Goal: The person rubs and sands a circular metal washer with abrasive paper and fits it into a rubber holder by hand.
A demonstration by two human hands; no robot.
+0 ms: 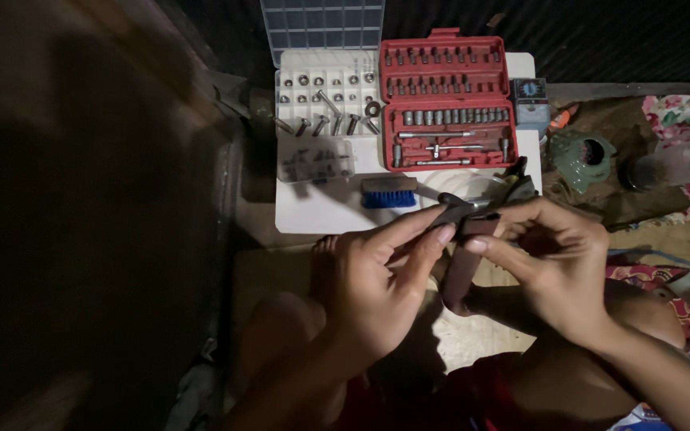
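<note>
Pinching a slim dark metal tool (458, 209) between curled fingers, the left hand (377, 279) and right hand (557, 263) meet above the lap, just before the white desk (321, 211).

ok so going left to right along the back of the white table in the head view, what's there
clear parts organiser with bolts → red socket set case → small grey box, then off the table a green round object

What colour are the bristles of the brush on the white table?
Blue, on the brush, clearest in the head view.
</note>
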